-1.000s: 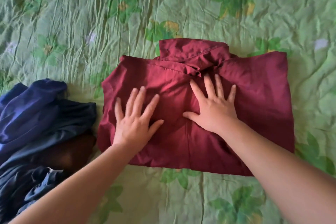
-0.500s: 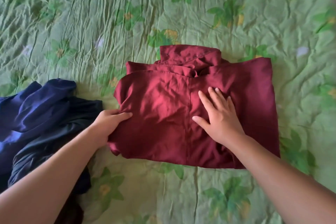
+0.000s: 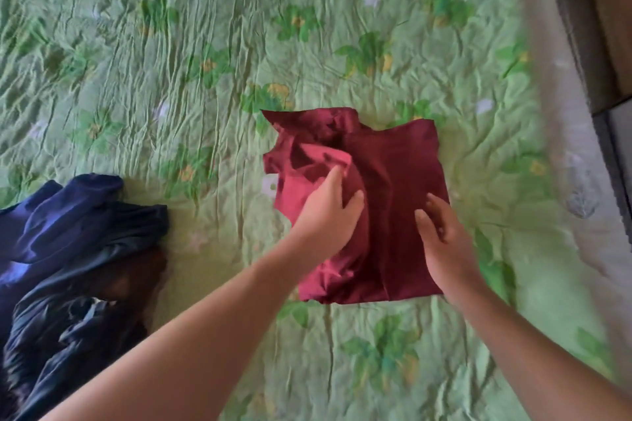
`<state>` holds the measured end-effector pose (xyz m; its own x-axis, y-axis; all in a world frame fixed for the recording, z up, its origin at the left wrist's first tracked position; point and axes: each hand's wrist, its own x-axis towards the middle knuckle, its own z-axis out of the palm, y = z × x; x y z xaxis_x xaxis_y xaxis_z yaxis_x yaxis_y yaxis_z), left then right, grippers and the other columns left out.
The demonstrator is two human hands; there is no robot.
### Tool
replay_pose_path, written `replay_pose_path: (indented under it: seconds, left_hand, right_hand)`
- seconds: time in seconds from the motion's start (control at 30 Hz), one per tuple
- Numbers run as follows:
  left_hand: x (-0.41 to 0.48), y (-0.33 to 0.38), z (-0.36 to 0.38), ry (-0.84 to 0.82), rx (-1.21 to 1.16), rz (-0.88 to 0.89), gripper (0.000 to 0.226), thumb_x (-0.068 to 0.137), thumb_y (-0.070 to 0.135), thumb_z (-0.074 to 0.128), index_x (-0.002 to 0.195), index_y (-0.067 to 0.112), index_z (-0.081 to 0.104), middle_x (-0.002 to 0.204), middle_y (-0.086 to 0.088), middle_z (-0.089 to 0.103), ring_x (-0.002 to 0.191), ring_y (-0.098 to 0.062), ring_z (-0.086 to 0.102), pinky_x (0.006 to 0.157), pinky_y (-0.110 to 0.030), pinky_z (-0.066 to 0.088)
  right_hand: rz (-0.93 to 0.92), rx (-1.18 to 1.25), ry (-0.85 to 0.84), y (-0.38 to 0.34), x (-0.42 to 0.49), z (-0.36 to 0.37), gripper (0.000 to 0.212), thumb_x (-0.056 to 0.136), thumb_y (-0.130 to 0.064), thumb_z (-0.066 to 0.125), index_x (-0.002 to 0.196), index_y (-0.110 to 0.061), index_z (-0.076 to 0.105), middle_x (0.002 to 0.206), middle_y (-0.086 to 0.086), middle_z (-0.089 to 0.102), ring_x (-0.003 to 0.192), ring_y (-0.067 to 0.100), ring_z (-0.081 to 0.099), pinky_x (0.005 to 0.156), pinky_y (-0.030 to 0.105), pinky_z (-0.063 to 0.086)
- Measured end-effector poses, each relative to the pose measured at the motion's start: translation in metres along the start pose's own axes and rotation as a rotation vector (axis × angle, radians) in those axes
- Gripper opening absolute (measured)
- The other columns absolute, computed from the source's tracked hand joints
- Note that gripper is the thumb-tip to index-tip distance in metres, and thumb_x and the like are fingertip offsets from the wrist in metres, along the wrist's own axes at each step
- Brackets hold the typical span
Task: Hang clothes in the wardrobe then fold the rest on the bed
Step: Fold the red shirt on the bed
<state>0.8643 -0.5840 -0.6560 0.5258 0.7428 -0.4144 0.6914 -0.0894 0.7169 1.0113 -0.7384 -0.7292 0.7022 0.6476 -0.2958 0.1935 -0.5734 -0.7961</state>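
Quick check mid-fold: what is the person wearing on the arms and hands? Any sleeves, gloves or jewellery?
Nothing visible. The left forearm and right forearm are bare to the frame edge, with no sleeve showing. The left hand and right hand have no gloves, and no watch, bracelet or ring can be made out, though motion blur could hide something small.

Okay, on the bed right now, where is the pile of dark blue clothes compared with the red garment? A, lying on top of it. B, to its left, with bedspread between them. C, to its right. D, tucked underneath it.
B: the dark blue clothes lie left of the red garment, with green bedspread showing between them.
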Motion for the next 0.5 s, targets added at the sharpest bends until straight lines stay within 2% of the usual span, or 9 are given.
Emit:
replay_pose_path:
  seconds: [0.07,0.1,0.17,0.23,0.27,0.37,0.43,0.5]
  left_hand:
    - [-0.004,0.03,0.033,-0.23,0.051,0.085,0.048,0.097,0.038,0.061,0.136,0.012,0.049,0.127,-0.008,0.061,0.117,-0.025,0.057,0.095,-0.03,0.043]
    - [-0.006,0.037,0.047,-0.321,0.08,0.106,0.054,0.096,0.042,0.061,0.14,0.014,0.048,0.135,-0.007,0.056,0.126,-0.022,0.052,0.1,-0.027,0.039]
    - [-0.01,0.033,0.063,-0.394,0.15,0.125,0.064,0.096,0.045,0.059,0.15,0.015,0.041,0.155,-0.007,0.04,0.145,-0.018,0.033,0.114,-0.024,0.026]
    - [-0.015,0.012,0.065,-0.305,0.243,0.145,0.061,0.097,0.043,0.057,0.151,0.018,0.042,0.16,-0.007,0.034,0.15,-0.02,0.026,0.121,-0.031,0.022]
    - [-0.02,-0.002,0.062,-0.242,0.319,0.139,0.058,0.096,0.043,0.056,0.149,0.022,0.044,0.162,-0.006,0.032,0.151,-0.022,0.023,0.122,-0.038,0.022]
    - [-0.034,-0.044,0.05,0.032,0.518,0.153,0.054,0.091,0.039,0.058,0.144,0.033,0.047,0.165,-0.005,0.021,0.154,-0.025,0.006,0.122,-0.054,0.015]
    - [-0.038,-0.066,0.043,0.153,0.453,0.099,0.062,0.089,0.036,0.062,0.146,0.038,0.038,0.166,-0.007,0.01,0.154,-0.027,0.004,0.121,-0.054,0.015]
    - [-0.034,-0.08,0.039,0.177,0.23,-0.084,0.072,0.09,0.033,0.067,0.151,0.043,0.029,0.164,-0.01,0.005,0.152,-0.031,0.013,0.12,-0.051,0.025]
  right_hand:
    - [0.093,0.123,0.089,-0.005,0.003,-0.019,0.035,0.102,-0.047,0.05,0.13,-0.029,0.06,0.113,-0.023,0.068,0.112,0.008,0.063,0.099,0.024,0.048]
    - [0.11,0.14,0.11,-0.005,0.006,-0.028,0.036,0.101,-0.051,0.046,0.127,-0.03,0.06,0.11,-0.025,0.068,0.112,0.01,0.062,0.094,0.019,0.046]
    - [0.131,0.13,0.057,0.0,0.011,-0.04,0.043,0.103,-0.052,0.045,0.134,-0.025,0.057,0.124,-0.011,0.067,0.12,0.016,0.059,0.097,0.026,0.045]
    - [0.114,0.017,-0.043,0.004,0.011,-0.042,0.05,0.102,-0.047,0.053,0.145,-0.021,0.05,0.138,0.003,0.06,0.127,0.02,0.055,0.104,0.036,0.044]
    - [0.04,-0.094,-0.069,0.005,0.01,-0.04,0.054,0.1,-0.042,0.06,0.146,-0.018,0.049,0.14,0.007,0.057,0.129,0.023,0.054,0.107,0.041,0.044]
    - [-0.362,-0.461,-0.042,0.01,0.004,-0.021,0.051,0.091,-0.029,0.072,0.136,-0.011,0.058,0.135,0.014,0.056,0.125,0.035,0.053,0.1,0.053,0.047]
    - [-0.451,-0.627,-0.037,0.007,0.003,-0.004,0.048,0.089,-0.033,0.073,0.132,-0.015,0.062,0.135,0.011,0.054,0.125,0.035,0.052,0.095,0.054,0.048]
    - [-0.347,-0.715,-0.073,0.0,0.007,0.015,0.054,0.09,-0.042,0.069,0.137,-0.018,0.058,0.136,0.011,0.053,0.125,0.037,0.05,0.092,0.053,0.049]
